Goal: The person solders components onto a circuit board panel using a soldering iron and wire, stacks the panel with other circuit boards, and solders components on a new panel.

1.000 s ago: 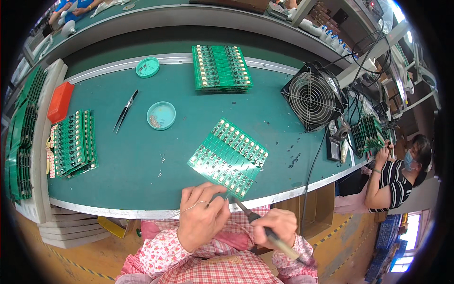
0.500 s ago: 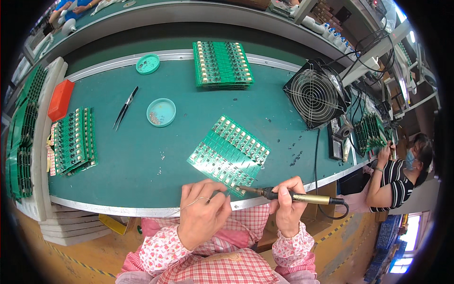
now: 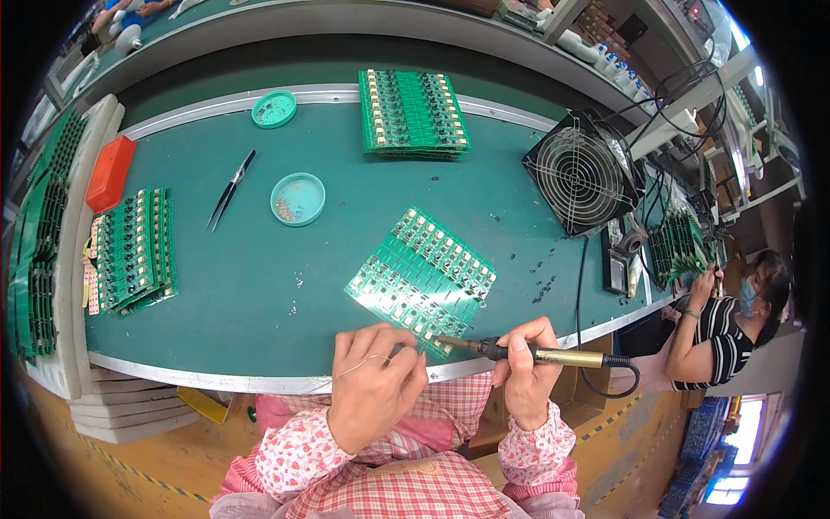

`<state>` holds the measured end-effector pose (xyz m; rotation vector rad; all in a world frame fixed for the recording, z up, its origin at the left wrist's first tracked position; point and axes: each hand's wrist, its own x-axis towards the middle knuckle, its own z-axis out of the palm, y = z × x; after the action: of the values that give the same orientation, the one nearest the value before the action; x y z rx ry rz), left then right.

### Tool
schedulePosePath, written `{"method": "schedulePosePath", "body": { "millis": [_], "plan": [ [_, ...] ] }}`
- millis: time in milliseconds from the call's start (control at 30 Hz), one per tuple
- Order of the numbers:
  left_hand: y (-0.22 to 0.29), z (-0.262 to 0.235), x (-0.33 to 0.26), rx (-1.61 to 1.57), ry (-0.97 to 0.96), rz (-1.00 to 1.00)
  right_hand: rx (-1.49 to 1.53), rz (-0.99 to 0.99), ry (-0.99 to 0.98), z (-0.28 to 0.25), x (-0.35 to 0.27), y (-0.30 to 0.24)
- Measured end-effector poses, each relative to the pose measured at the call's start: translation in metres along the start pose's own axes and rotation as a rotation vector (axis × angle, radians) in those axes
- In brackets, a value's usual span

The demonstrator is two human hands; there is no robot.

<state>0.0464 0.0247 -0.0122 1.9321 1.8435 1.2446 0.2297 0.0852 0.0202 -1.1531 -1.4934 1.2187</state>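
Observation:
A green circuit board panel [image 3: 415,275] with rows of small white and black parts lies slanted on the green bench top. My right hand [image 3: 529,376] grips a soldering iron [image 3: 571,356] like a pen. Its tip points left and meets the panel's near edge, by the lower row of parts. My left hand [image 3: 376,389] is closed beside that edge, with a thin solder wire [image 3: 367,362] looping over its fingers. The wire's end at the fingertips is too small to make out.
Board stacks stand at the back [image 3: 415,112] and left [image 3: 138,251]. Tweezers [image 3: 232,192], two turquoise dishes [image 3: 297,200] [image 3: 274,109] and a red bin [image 3: 110,175] lie around. A fan [image 3: 581,173] stands right; dark bits are scattered near it. A co-worker [image 3: 722,329] sits far right.
The view has shifted slightly. The iron's tip stays at the panel's near edge, and both hands keep almost the same place and hold.

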Motion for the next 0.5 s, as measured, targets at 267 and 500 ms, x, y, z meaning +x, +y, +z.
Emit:
{"method": "schedulePosePath", "body": {
  "millis": [267,500],
  "plan": [
    [0.000,0.001,0.003,0.030,-0.012,0.004,-0.008,-0.002,0.000,0.000,0.001,0.000],
    [-0.003,0.001,-0.002,-0.047,0.033,0.011,0.003,0.006,0.135,-0.023,-0.003,-0.002]
  ]
}}
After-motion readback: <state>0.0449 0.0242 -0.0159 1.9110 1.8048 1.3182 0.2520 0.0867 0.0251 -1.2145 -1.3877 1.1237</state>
